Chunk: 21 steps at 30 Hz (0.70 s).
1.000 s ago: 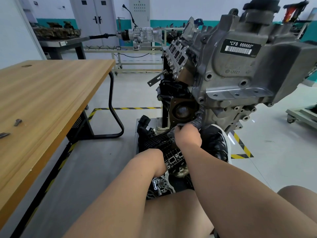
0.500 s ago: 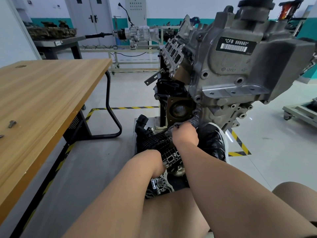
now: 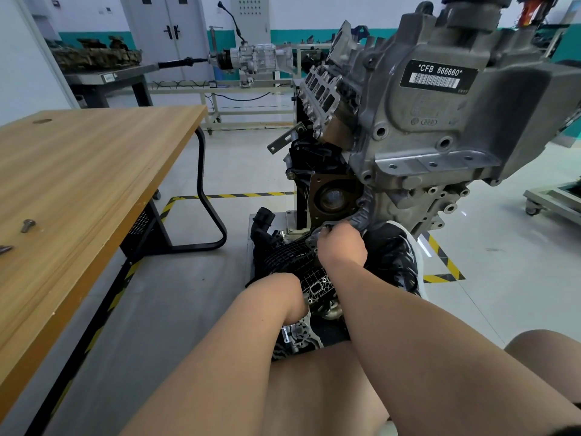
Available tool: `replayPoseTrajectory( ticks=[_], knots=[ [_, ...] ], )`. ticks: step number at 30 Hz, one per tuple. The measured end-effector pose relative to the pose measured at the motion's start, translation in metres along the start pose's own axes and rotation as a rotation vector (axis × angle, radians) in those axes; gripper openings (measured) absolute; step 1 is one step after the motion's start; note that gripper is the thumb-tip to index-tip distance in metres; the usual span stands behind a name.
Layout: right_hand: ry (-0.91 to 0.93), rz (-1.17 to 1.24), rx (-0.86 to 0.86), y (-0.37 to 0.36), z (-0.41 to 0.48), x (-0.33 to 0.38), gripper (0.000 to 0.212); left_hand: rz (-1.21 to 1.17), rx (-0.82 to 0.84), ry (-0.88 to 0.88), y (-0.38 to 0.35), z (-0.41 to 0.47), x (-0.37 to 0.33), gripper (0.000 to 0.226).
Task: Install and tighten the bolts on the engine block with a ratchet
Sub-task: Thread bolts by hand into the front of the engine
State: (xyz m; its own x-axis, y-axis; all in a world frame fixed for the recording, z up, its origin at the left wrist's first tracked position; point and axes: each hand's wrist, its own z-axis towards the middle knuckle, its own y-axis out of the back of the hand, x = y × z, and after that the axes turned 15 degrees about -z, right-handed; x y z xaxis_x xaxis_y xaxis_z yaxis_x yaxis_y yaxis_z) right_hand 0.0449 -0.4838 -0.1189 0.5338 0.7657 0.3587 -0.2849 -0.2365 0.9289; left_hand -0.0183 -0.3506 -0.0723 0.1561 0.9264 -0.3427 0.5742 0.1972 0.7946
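Note:
The grey engine block (image 3: pixel 418 127) hangs tilted on its stand at upper right, with a "CFB 666660" label. My right hand (image 3: pixel 341 247) is at the block's lower edge, under the round brown seal housing (image 3: pixel 333 196). Its fingers curl round a small part there, which they hide. My left forearm reaches down toward the black intake manifold (image 3: pixel 283 256) on the floor. My left hand (image 3: pixel 297 302) bends down behind the wrist, so its fingers are hidden. A loose bolt (image 3: pixel 27 225) lies on the wooden table (image 3: pixel 94 171), and another metal piece (image 3: pixel 4 248) sits at the left edge. No ratchet is in view.
The table fills the left side, its black leg (image 3: pixel 207 196) standing near the engine stand. More engine parts (image 3: pixel 298 338) lie on the floor between my knees. A shoe (image 3: pixel 396 256) rests beside my right hand. A gearbox on a bench (image 3: pixel 251 58) stands behind.
My right hand stays at the block's lower edge with only small finger movement. My left arm has hardly moved. The view has shifted slightly.

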Motion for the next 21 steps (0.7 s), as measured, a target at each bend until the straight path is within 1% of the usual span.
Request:
replayPoseTrajectory(
  ticks=[3, 6, 10, 14, 17, 21],
  knots=[
    [0.027, -0.024, -0.015, 0.0000, -0.0006, -0.0009, 0.036, 0.008, 0.024, 0.005, -0.0001, 0.0002, -0.0008, 0.029],
    [0.033, -0.023, -0.009, 0.0010, -0.0017, -0.0010, 0.035, 0.017, 0.035, 0.001, 0.0000, -0.0008, -0.0013, 0.026],
    [-0.021, 0.063, 0.010, 0.0027, -0.0014, -0.0004, 0.033, 0.011, 0.022, 0.005, 0.0000, -0.0019, -0.0017, 0.028],
    [-0.038, 0.071, 0.021, 0.0046, -0.0006, 0.0013, 0.034, 0.021, 0.029, 0.009, -0.0003, -0.0024, -0.0027, 0.031],
    [-0.054, 0.065, 0.035, 0.0053, -0.0004, 0.0021, 0.034, 0.028, 0.032, 0.009, -0.0001, -0.0032, -0.0036, 0.030],
    [-0.121, 0.141, 0.094, 0.0059, 0.0018, 0.0061, 0.031, 0.046, 0.041, 0.005, 0.0005, -0.0054, -0.0063, 0.028]
  ],
)
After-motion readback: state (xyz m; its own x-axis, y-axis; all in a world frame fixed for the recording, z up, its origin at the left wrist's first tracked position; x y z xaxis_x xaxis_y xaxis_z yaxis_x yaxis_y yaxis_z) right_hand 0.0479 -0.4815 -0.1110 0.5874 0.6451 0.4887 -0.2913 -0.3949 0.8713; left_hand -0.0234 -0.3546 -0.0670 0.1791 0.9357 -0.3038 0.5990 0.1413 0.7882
